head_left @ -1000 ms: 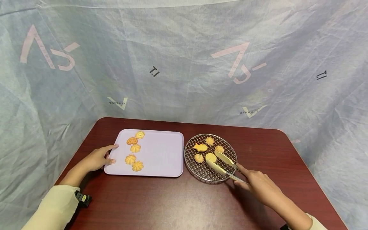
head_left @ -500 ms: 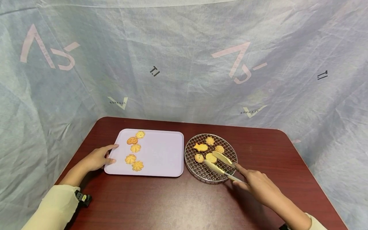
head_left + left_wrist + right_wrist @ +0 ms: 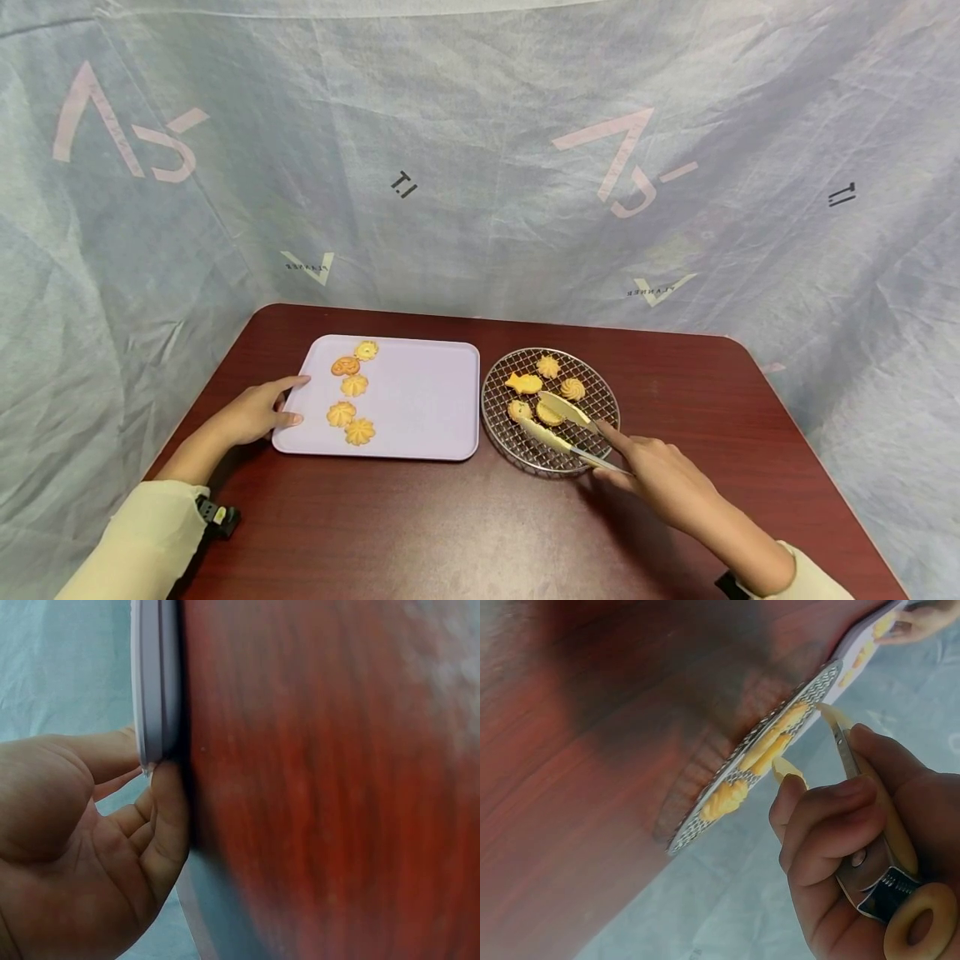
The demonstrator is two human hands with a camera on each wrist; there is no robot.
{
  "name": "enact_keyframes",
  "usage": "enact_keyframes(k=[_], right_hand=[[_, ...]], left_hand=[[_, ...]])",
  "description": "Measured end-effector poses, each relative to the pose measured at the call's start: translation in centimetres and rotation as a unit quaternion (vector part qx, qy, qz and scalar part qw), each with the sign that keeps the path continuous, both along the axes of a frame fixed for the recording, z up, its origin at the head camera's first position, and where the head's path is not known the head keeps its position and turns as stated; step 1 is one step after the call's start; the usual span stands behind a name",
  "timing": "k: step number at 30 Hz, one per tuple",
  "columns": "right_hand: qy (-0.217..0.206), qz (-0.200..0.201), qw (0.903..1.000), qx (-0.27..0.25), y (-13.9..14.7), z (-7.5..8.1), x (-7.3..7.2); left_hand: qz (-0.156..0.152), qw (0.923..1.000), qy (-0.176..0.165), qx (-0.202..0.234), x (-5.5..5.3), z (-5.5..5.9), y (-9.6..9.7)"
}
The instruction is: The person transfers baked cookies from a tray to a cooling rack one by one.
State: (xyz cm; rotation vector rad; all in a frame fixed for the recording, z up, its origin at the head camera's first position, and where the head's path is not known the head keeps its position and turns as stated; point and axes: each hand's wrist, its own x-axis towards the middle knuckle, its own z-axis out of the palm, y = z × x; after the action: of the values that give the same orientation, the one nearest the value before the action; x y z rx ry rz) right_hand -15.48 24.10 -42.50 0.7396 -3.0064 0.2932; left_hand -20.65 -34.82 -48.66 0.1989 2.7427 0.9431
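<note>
In the head view my left hand [image 3: 251,414] holds the left edge of a pale lilac tray [image 3: 431,400]; the left wrist view shows thumb and fingers pinching its rim [image 3: 154,712]. Several cookies [image 3: 355,386] lie in an uneven column on the tray's left half. My right hand [image 3: 667,477] grips tongs [image 3: 546,435] with pale yellow tips. Their two arms are spread over a round wire rack [image 3: 597,398], one tip overlapping a round cookie [image 3: 550,415], the other beside a smaller dotted cookie [image 3: 519,410]. Nothing is clamped between the tips.
Also on the rack are a fish-shaped cookie [image 3: 524,383], a star-shaped cookie [image 3: 548,366] and a swirl cookie [image 3: 573,389]. Rack and tray stand side by side on a dark red wooden table [image 3: 420,525]. Grey cloth [image 3: 480,225] hangs behind and at both sides.
My right hand and the tongs have shifted left over the rack, the tips moving from the round cookie's right side toward the dotted one. The left hand and tray stay still.
</note>
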Motion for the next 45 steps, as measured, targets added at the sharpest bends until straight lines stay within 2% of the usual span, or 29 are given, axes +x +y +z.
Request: enact_keyframes(k=[27,45], right_hand=[[-0.016,0.046,0.9986,0.018,-4.8,0.5,-1.3],[0.001,0.122,0.9925,0.015,-8.8,0.3,-2.7]], left_hand=[[0.009,0.9999,-0.009,-0.001,0.0,0.3,0.3],[0.014,0.9998,-0.013,-0.003,0.1,0.3,0.3]])
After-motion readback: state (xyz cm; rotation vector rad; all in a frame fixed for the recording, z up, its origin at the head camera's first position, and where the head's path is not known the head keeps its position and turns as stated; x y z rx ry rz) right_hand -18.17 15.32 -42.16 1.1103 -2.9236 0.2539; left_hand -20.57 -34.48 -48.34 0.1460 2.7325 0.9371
